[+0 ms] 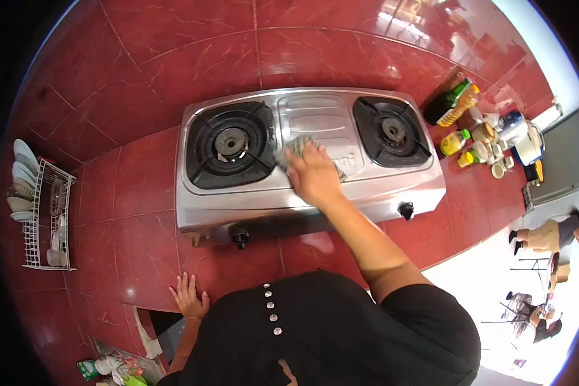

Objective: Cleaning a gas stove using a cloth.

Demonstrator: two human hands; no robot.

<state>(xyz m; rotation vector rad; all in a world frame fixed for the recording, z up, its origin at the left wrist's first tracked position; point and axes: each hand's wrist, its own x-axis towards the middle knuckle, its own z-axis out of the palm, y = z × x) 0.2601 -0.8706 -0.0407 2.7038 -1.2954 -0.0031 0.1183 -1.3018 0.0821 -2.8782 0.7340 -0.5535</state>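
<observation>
A steel two-burner gas stove (231, 202) stands on the red tiled counter before me. My right hand (313, 174) presses a grey cloth (301, 142) onto the stove's middle panel, between the two burners. Part of the cloth is hidden under the palm. To its left is the larger burner (231, 144), and to its right the other burner (393, 130); each has a black pan support. Two black knobs sit on the front face. My left hand (189, 298) rests flat on the counter's front edge with fingers apart, holding nothing.
Bottles (451, 103) and small jars (482, 149) crowd the counter right of the stove. A white wire dish rack (70, 227) with plates and cups stands at the far left. Packets (120, 369) lie at lower left. Two people (550, 236) are farther off at right.
</observation>
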